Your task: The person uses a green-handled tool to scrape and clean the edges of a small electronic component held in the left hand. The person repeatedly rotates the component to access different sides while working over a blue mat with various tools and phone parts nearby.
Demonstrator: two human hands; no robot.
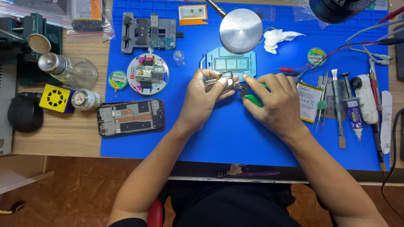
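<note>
My left hand [203, 96] pinches a small metal phone part [219, 80] above the blue work mat [227, 138]. My right hand [273, 101] grips green-handled cutters [252, 99], whose tip meets that metal part. Both hands are close together at the mat's middle. A pale blue stencil plate [230, 63] lies just behind them.
An opened phone [130, 117] lies at the mat's left, with a round holder carrying a circuit board [147, 74] and a grey clamp fixture [147, 32] behind it. A round metal disc [240, 30] stands at the back. A battery [308, 101], tweezers, spatulas and a glue syringe [354, 120] lie right.
</note>
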